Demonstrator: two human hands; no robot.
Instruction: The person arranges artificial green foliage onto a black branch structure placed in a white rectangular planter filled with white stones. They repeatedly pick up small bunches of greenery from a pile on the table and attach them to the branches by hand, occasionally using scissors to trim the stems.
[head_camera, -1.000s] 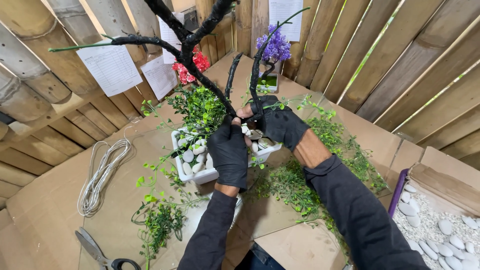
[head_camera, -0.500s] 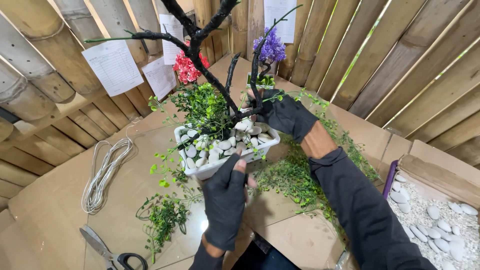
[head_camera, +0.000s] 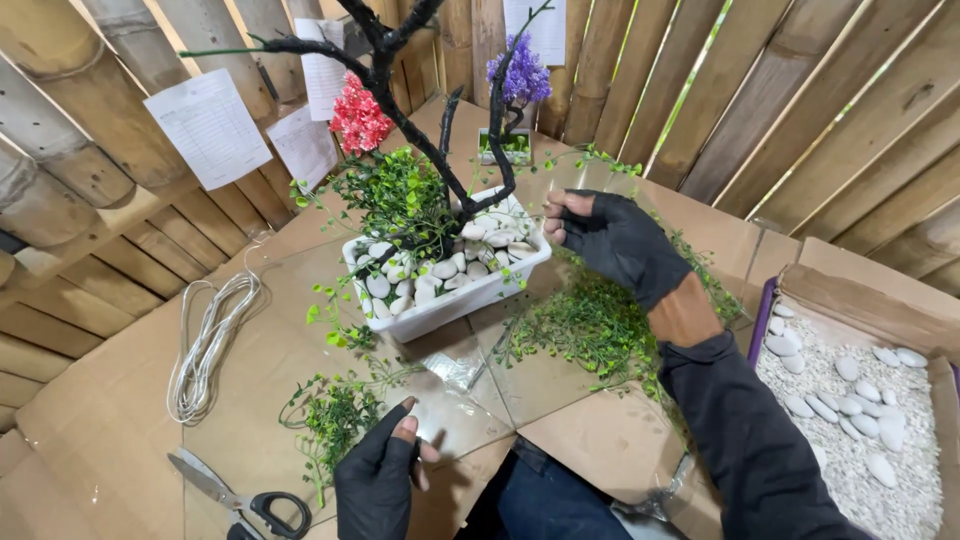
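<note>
A: Where is the white planter (head_camera: 450, 300)?

B: Centre of the cardboard table (head_camera: 100, 430), pebbles already filling it around black branches (head_camera: 420, 130). Right hand (head_camera: 615, 245), at three o'clock, touches its corner with curled fingers.

A: And the left hand (head_camera: 380, 480)?

B: At seven o'clock, pinching a white pebble (head_camera: 415, 410). Loose green sprigs (head_camera: 335, 415) remain unplaced.

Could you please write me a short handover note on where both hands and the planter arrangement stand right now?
Left hand: gloved, low at the front edge of the cardboard-covered table, fingertips pinching something small and pale; what it is cannot be told.
Right hand: gloved, at the right end of the white planter, fingers curled, apparently empty.
Planter: holds a black branch, green foliage and white pebbles.
Done: branch planted, pebbles across the top.
Left: loose green sprigs lie in front of and right of the planter.
Nearby: scissors, cord coil, pebble box at right.
</note>
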